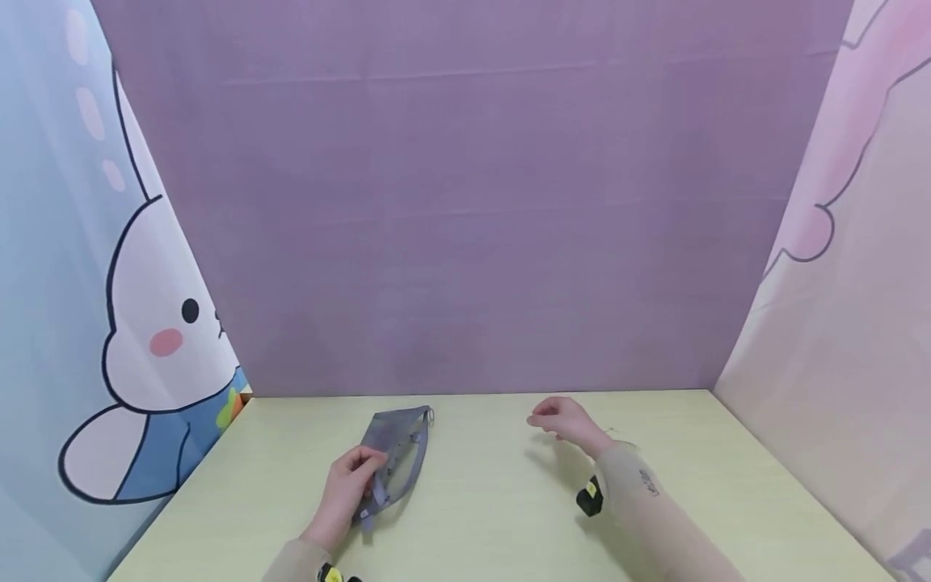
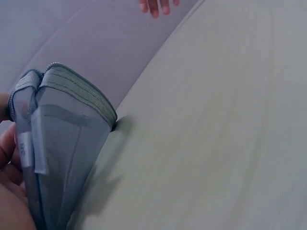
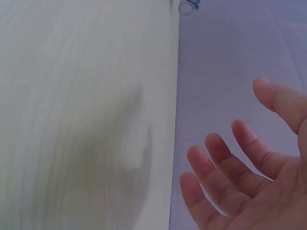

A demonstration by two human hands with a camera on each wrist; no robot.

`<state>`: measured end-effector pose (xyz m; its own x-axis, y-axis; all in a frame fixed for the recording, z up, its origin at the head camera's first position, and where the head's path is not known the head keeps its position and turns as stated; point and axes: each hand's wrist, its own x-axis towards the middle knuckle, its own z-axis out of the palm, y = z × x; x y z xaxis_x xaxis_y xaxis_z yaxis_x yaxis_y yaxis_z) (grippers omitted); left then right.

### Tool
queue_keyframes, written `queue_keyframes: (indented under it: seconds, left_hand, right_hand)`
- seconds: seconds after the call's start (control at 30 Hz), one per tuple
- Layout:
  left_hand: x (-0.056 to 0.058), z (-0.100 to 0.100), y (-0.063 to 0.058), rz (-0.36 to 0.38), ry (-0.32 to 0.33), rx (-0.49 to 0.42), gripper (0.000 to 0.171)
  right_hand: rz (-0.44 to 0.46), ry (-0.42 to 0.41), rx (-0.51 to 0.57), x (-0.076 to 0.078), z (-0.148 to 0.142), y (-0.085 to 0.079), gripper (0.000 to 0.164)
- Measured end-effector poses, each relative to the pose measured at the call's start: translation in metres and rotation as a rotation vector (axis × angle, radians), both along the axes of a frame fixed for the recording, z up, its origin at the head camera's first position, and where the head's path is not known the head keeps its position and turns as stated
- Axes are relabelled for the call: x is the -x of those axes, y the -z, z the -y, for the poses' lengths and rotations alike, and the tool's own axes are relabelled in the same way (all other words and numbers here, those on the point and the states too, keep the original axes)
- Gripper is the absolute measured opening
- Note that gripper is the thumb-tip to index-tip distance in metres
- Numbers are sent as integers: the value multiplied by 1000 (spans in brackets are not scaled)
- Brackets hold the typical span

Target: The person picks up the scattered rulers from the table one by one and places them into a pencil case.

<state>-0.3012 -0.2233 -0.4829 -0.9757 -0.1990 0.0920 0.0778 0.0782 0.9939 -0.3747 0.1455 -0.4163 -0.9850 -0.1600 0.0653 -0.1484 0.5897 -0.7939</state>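
Observation:
My left hand [image 1: 346,487] pinches one edge of a grey-blue mesh zipper pouch [image 2: 72,139], its thumb and fingers at the side of the opening. The pouch stands tilted on the table, with its zipped rim parted and small fabric tabs hanging at the near end. At its far corner is a small ring [image 3: 186,8], seen at the top of the right wrist view. To the right and apart from the pouch, my right hand [image 1: 570,422] hovers over the table. Its fingers [image 3: 220,187] are spread and loosely bent around nothing.
The pale wood-grain table [image 1: 494,501] spans the front. Behind it rises a plain purple backdrop [image 1: 480,202]. A blue cartoon curtain [image 1: 65,267] hangs at the left and a pink-white one [image 1: 836,364] at the right. Each wrist wears a black and yellow device [image 1: 590,495].

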Motion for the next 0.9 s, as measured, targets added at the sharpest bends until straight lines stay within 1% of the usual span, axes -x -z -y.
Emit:
queue_keyframes:
  seconds: [0.13,0.33,0.57,0.73,0.9]
  left_hand:
    - [0,1,1,6,4,-2,19]
    - [2,5,1,4,-12,1,19]
    - [4,4,0,24,-19,2,21]
    - [2,5,-1,26,-19,8,24]
    - [2,5,-1,24,-17,14,24]
  right_hand:
    - [-8,11,-12,-7,-21,4,41]
    - [14,-31,9,-19,-51,11,57]
    - [35,-11,1,-29,-88,16,73]
    - [26,24,-55,-30,-107,15,78]
    - [48,47,-111,-32,-118,18,82]
